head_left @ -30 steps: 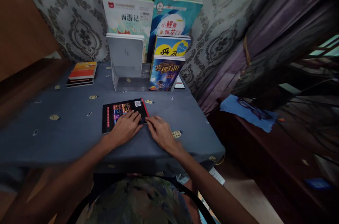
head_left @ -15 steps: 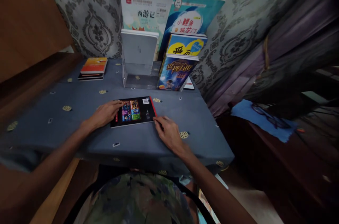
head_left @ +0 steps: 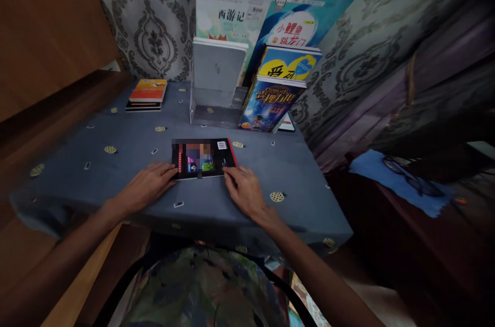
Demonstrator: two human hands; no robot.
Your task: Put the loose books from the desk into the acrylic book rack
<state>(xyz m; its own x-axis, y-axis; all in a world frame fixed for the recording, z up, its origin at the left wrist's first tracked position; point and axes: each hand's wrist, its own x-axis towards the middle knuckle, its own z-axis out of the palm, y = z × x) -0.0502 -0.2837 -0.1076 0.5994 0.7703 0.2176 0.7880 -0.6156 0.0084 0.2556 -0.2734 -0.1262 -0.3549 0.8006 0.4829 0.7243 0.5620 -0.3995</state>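
A thin black book [head_left: 203, 158] with a red spine edge and a barcode lies back cover up on the blue-grey tablecloth [head_left: 127, 141]. My left hand [head_left: 149, 186] rests flat on the cloth, fingers stretched out, its tips touching the book's near left corner. My right hand [head_left: 244, 190] lies at the book's near right corner, fingers extended and touching its edge. Neither hand grips anything.
A clear acrylic stand [head_left: 216, 105] at the back holds a white book [head_left: 218, 66] and colourful children's books [head_left: 273, 102]; larger books lean on the patterned curtain behind. A small stack of books [head_left: 147, 95] lies back left. Glasses on a blue cloth [head_left: 402, 180] sit on dark furniture to the right.
My left hand slid off the book's cover to its near left corner. The book now lies squarer to me. The view has swung left.
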